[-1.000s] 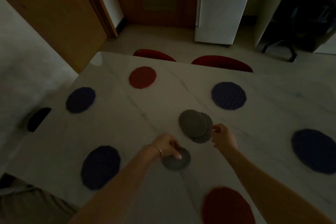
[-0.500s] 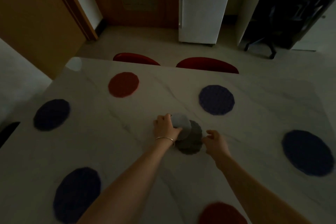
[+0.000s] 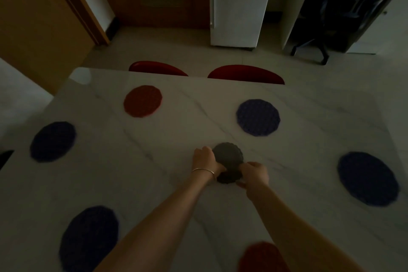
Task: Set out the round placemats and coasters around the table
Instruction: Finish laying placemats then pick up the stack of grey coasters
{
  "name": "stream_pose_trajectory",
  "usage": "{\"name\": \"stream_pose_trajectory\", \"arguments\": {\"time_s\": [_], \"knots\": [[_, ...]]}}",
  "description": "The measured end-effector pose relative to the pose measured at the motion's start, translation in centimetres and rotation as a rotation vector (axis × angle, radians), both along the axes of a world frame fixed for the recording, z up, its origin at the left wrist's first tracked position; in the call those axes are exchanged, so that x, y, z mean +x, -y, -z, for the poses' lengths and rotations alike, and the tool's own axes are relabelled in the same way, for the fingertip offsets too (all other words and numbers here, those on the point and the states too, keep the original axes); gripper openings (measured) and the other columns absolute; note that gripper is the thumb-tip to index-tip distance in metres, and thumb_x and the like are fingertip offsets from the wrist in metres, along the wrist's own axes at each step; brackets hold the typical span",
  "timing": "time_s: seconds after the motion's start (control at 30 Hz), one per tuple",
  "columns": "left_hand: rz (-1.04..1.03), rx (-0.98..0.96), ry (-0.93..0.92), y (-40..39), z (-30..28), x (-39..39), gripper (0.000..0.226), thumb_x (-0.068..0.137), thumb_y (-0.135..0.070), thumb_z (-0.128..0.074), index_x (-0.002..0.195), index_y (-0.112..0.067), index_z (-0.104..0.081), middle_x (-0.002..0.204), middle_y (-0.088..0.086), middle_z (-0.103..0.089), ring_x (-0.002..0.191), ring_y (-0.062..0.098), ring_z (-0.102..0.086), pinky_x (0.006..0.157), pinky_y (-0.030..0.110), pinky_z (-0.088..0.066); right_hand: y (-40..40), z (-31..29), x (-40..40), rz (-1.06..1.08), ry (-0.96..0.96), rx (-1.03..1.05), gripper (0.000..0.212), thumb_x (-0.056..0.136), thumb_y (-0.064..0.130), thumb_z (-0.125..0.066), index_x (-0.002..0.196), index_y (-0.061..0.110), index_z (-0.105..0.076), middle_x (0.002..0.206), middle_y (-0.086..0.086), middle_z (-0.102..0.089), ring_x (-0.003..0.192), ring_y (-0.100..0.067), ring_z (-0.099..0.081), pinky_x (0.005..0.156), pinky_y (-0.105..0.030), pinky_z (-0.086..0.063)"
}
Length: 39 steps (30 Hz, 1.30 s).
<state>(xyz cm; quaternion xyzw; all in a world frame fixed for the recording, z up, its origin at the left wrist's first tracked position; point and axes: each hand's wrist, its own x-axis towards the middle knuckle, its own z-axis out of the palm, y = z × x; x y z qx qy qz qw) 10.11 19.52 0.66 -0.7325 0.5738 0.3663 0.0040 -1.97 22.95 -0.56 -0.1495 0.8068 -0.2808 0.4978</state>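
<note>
**Mia:** What were the hands doing?

**Ben:** Both hands were at the little pile of grey coasters (image 3: 228,161) in the middle of the bench (image 3: 176,139). The left hand (image 3: 204,161) was at the left side of the pile and the right hand (image 3: 254,173) was at its near right side. The fingers of both hands were curled in around the pile's edge. It was dark, so I could not tell how hard they pinched.

**Mia:** Where were the big mats?

**Ben:** All around the pile. A red mat (image 3: 142,101) lay far and left of it, and a blue mat (image 3: 257,117) far and right. One dark blue mat (image 3: 53,141) sat way out to the left, one (image 3: 367,178) way out to the right, and one (image 3: 89,238) near and left. Another red mat (image 3: 262,257) was near, at the bottom edge.

**Mia:** What could have gone wrong?

**Ben:** I think the coasters were thin and stuck close together. Two could have come up as one. Then one seat would get two and one would get none. The pile could also have slid on the smooth bench and spread out.

**Mia:** Did you read any words?

**Ben:** No. I saw no words or labels on the mats, the coasters or the white fridge (image 3: 239,4) far behind the pile.
</note>
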Motion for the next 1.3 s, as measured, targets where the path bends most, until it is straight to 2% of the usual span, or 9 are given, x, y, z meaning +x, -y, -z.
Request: {"name": "stream_pose_trajectory", "arguments": {"time_s": [0.07,0.23,0.4,0.53,0.63,0.8,1.03,1.17,1.3], "knots": [[-0.009,0.006,0.045,-0.3,0.2,-0.2,0.065,0.065,-0.035,-0.076,0.12,-0.006,-0.057,0.125,0.02,-0.058,0.119,0.034,-0.052,0.1,0.035,-0.044,-0.2,-0.2,0.4,0.002,-0.014,-0.011,0.012,0.078,0.006,-0.057,0.081,-0.001,-0.066,0.082,-0.026,-0.062,0.069,-0.03,-0.057,0.073,-0.056,-0.058],[-0.064,0.012,0.081,-0.4,0.2,-0.7,0.069,0.067,-0.035,-0.075,0.124,-0.006,-0.051,0.13,0.021,-0.049,0.121,0.035,-0.046,0.101,0.035,-0.04,-0.2,-0.3,0.7,0.029,0.026,-0.024,0.009,0.078,0.009,-0.064,0.085,0.006,-0.068,0.07,-0.012,-0.06,0.064,-0.025,-0.059,0.062,-0.035,-0.055],[-0.177,-0.003,-0.128,-0.9,-0.2,-0.2,0.078,0.063,-0.026,-0.082,0.127,-0.005,-0.043,0.129,0.021,-0.047,0.12,0.037,-0.047,0.1,0.036,-0.042,-0.1,0.0,0.6,0.08,0.162,-0.007,0.012,0.077,0.01,-0.071,0.068,0.01,-0.063,0.072,-0.014,-0.061,0.076,-0.032,-0.061,0.079,-0.046,-0.055],[-0.222,0.02,-0.236,-0.9,-0.3,0.6,0.082,0.061,-0.022,-0.085,0.126,0.0,-0.042,0.126,0.019,-0.056,0.118,0.035,-0.053,0.098,0.038,-0.045,-0.2,-0.2,0.8,-0.017,0.063,-0.01,0.009,0.084,0.011,-0.065,0.076,0.009,-0.063,0.066,-0.009,-0.058,0.069,-0.028,-0.057,0.071,-0.042,-0.052],[-0.148,0.07,-0.17,-1.0,-0.3,0.5,0.075,0.066,-0.026,-0.081,0.128,0.001,-0.049,0.128,0.019,-0.059,0.118,0.033,-0.055,0.097,0.036,-0.047,-0.4,-0.4,1.4,-0.085,-0.083,-0.033,0.009,0.086,0.012,-0.059,0.082,0.007,-0.065,0.074,-0.012,-0.059,0.064,-0.022,-0.052,0.056,-0.027,-0.04],[-0.074,0.068,-0.131,-1.3,-0.3,0.4,0.061,0.071,-0.028,-0.075,0.121,0.002,-0.057,0.127,0.022,-0.059,0.119,0.034,-0.054,0.099,0.037,-0.046,-0.5,-0.9,2.4,-0.082,-0.135,-0.045,0.005,0.085,0.012,-0.057,0.089,0.008,-0.058,0.083,-0.011,-0.057,0.076,-0.025,-0.055,0.065,-0.033,-0.047],[-0.072,0.06,-0.248,-1.9,-0.5,1.0,0.053,0.069,-0.028,-0.077,0.112,0.001,-0.066,0.118,0.023,-0.065,0.114,0.035,-0.057,0.099,0.04,-0.045,-0.6,-1.1,2.2,0.052,-0.043,-0.039,0.04,0.084,0.016,-0.065,0.122,0.005,-0.058,0.11,-0.017,-0.064,0.089,-0.029,-0.06,0.067,-0.031,-0.046],[-0.101,0.014,-0.321,-2.5,-0.9,1.0,0.045,0.068,-0.028,-0.069,0.1,0.004,-0.069,0.106,0.026,-0.069,0.101,0.035,-0.064,0.087,0.038,-0.049,-0.5,-1.6,3.7,0.077,-0.023,-0.081,0.04,0.081,0.014,-0.066,0.117,0.008,-0.05,0.099,-0.011,-0.058,0.069,-0.022,-0.057,0.045,-0.026,-0.047],[-0.086,-0.024,-0.312,-2.7,-1.3,1.2,0.042,0.069,-0.028,-0.057,0.088,0.008,-0.068,0.096,0.03,-0.068,0.093,0.041,-0.064,0.08,0.044,-0.05,-0.5,-1.8,5.1,0.059,-0.097,-0.059,0.048,0.079,0.015,-0.065,0.122,0.011,-0.044,0.122,-0.019,-0.051,0.099,-0.036,-0.058,0.076,-0.043,-0.055]]}}
